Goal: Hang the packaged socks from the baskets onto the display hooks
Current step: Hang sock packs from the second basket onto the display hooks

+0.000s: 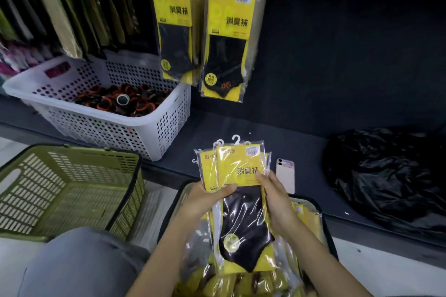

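A stack of yellow sock packs (237, 171) with black socks and white plastic hangers is held upright between both hands above a basket of more yellow packs (311, 224). My left hand (205, 196) grips the stack's left edge, thumb across the front. My right hand (275, 198) holds the right edge, thumb on the top pack. On the dark display wall above, two bunches of the same packs hang from hooks: one at the left (175, 24), one beside it (228, 36).
A white perforated basket (154, 128) of black and orange items stands on the dark shelf at left. An olive basket (70, 190) sits on the floor. A white phone (286, 176) and a black plastic bag (386, 173) lie on the shelf at right.
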`<control>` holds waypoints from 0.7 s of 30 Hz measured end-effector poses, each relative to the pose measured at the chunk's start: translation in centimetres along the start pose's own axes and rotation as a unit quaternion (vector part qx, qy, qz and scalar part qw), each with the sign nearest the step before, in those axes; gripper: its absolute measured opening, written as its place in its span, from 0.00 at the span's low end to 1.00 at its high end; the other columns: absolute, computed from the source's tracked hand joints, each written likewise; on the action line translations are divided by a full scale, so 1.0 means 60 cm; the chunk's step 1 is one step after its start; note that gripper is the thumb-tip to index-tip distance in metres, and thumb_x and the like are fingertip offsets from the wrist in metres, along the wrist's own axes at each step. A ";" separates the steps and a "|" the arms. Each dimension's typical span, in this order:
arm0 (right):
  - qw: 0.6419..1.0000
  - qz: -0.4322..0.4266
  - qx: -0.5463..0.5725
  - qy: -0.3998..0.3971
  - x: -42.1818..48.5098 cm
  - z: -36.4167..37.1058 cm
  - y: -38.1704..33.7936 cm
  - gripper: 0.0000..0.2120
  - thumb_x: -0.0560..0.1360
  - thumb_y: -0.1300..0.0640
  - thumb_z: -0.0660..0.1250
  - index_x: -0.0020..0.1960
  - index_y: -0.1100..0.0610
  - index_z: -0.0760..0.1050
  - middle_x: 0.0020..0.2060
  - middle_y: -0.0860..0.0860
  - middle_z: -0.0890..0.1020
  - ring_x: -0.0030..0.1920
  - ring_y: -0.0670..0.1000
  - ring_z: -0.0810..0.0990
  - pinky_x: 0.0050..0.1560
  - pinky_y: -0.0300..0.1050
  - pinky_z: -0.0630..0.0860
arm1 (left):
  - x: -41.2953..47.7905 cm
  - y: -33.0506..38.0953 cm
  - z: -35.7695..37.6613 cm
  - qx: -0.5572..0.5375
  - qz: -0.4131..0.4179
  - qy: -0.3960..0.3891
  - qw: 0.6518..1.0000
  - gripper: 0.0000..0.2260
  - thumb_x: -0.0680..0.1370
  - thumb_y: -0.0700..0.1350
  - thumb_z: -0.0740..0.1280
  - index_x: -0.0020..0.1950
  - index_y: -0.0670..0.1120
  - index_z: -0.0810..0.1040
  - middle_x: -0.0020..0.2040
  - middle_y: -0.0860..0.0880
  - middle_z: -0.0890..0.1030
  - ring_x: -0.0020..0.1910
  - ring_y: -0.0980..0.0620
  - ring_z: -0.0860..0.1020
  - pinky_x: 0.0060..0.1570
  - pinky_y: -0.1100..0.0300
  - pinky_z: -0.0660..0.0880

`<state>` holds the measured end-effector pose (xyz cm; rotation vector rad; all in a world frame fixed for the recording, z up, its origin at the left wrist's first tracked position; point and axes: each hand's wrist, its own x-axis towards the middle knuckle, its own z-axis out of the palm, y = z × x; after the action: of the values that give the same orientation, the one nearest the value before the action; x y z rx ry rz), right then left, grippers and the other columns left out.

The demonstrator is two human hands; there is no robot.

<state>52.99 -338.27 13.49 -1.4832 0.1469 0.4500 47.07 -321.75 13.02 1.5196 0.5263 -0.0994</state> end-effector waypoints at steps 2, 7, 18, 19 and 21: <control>0.998 -0.065 0.001 0.002 -0.012 -0.014 -0.047 0.29 0.75 0.47 0.68 0.73 0.52 0.64 0.68 0.47 0.72 0.69 0.52 0.71 0.68 0.49 0.68 | 0.003 0.040 0.015 -0.005 0.016 -0.012 1.000 0.39 0.51 0.66 0.79 0.58 0.51 0.78 0.55 0.53 0.82 0.56 0.55 0.79 0.60 0.55 0.73; 0.963 -0.260 -0.042 0.062 -0.031 -0.042 -0.179 0.21 0.73 0.59 0.71 0.65 0.53 0.72 0.55 0.46 0.81 0.56 0.44 0.80 0.53 0.37 0.77 | 0.008 0.172 0.055 0.000 0.139 -0.048 0.989 0.19 0.65 0.53 0.78 0.53 0.54 0.79 0.45 0.60 0.85 0.49 0.61 0.81 0.43 0.68 0.76; 0.949 -0.310 0.055 0.031 -0.034 -0.041 -0.387 0.09 0.75 0.57 0.69 0.51 0.61 0.76 0.43 0.52 0.86 0.42 0.47 0.85 0.38 0.36 0.79 | 0.011 0.397 0.062 0.080 0.321 -0.120 0.936 0.11 0.71 0.63 0.63 0.50 0.60 0.73 0.44 0.70 0.81 0.45 0.72 0.78 0.40 0.78 0.71; 0.950 -0.306 0.059 0.030 -0.032 -0.038 -0.395 0.08 0.75 0.57 0.69 0.50 0.61 0.75 0.42 0.52 0.86 0.41 0.47 0.85 0.38 0.36 0.79 | 0.015 0.409 0.057 0.080 0.322 -0.109 0.937 0.13 0.71 0.66 0.60 0.47 0.60 0.72 0.41 0.66 0.81 0.43 0.69 0.77 0.40 0.75 0.72; 0.950 -0.305 0.051 0.035 -0.024 -0.032 -0.409 0.08 0.75 0.56 0.69 0.49 0.60 0.75 0.42 0.53 0.86 0.41 0.48 0.85 0.41 0.40 0.81 | 0.023 0.430 0.044 0.076 0.324 -0.067 0.941 0.15 0.71 0.69 0.57 0.42 0.58 0.70 0.36 0.62 0.72 0.36 0.67 0.72 0.37 0.71 0.68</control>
<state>61.25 -340.99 36.54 -1.3586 -0.2295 -0.1121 58.85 -322.13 36.17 1.7529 -0.1117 0.2731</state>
